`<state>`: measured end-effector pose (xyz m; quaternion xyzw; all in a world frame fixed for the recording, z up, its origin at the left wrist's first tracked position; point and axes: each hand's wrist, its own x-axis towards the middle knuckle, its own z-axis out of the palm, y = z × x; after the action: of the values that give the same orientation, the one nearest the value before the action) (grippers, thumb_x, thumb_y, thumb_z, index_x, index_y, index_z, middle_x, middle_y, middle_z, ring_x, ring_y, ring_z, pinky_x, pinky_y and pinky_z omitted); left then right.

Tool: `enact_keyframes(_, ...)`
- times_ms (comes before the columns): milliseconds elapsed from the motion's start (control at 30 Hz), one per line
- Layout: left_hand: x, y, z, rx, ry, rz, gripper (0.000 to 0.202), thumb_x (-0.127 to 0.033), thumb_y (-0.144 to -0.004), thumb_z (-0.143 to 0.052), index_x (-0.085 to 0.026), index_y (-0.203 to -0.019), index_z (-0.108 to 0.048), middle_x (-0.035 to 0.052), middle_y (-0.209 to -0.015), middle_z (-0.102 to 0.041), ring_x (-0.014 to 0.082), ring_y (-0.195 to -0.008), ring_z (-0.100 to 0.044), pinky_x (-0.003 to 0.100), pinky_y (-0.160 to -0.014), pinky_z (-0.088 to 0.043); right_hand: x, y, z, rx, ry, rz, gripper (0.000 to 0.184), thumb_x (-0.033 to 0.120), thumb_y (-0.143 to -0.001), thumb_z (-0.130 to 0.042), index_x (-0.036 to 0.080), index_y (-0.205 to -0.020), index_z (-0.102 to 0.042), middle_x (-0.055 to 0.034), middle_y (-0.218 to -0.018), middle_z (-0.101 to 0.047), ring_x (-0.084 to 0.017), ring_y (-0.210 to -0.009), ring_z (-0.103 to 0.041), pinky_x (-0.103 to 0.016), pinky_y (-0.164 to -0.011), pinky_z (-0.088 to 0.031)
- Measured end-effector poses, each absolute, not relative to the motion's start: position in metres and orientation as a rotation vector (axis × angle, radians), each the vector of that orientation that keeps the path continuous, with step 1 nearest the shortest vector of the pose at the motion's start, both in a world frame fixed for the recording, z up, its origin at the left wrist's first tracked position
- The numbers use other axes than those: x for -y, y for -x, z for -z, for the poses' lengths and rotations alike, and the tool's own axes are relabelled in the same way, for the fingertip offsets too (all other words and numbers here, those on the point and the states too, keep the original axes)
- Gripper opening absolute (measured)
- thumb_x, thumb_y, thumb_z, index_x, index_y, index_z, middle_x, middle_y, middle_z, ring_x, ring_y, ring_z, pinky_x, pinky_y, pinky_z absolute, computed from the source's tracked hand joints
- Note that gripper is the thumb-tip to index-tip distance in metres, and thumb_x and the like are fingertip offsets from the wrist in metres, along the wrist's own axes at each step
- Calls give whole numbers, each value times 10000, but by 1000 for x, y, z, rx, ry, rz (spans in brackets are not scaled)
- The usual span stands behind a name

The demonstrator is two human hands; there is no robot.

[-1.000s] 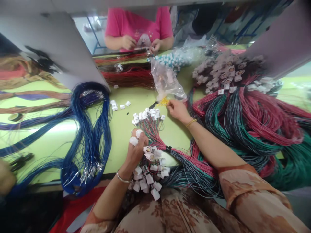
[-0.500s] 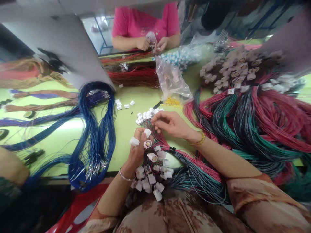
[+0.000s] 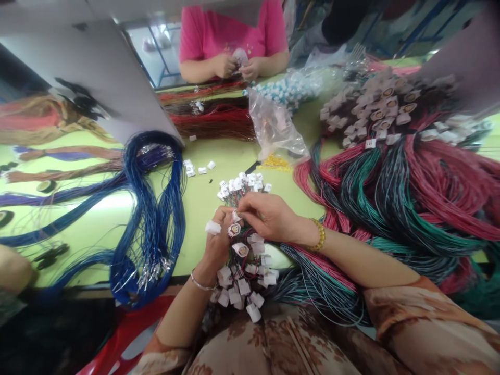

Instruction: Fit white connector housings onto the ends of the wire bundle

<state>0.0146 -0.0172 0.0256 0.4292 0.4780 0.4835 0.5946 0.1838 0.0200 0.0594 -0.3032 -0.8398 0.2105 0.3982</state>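
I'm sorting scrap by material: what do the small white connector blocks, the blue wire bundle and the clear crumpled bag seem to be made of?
The small white connector blocks in the left hand: probably moulded plastic, matt, opaque, square-edged. The blue wire bundle: glossy, likely plastic insulation, with silvery metal-looking tips. The clear crumpled bag: thin plastic film, transparent, creased, shiny.
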Motion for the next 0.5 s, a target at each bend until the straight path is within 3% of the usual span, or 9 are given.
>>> enact_keyframes(233, 16, -14, -22, -1219, -1098, -1159, 398, -585, -900, -597, -192, -838, -607, -19, -663, -553, 128, -615, -481, 252, -576, -397, -17, -181, -57, 2355, 775, -427, 205, 53, -860, -427, 207, -937, -538, -42, -833, -613, -163, -777, -525, -275, -683, -410)
enact_keyframes(500, 18, -18, -11, -1228, -1167, -1359, 375, -571, -907, -604, -196, -901, -595, -8, -721, -591, 134, -628, -535, 259, -595, -431, -10, -177, -54, 2282, 874, -365, 167, 86, -906, -425, 187, -923, -557, -45, -809, -640, -148, -711, -541, -269, -651, -419)
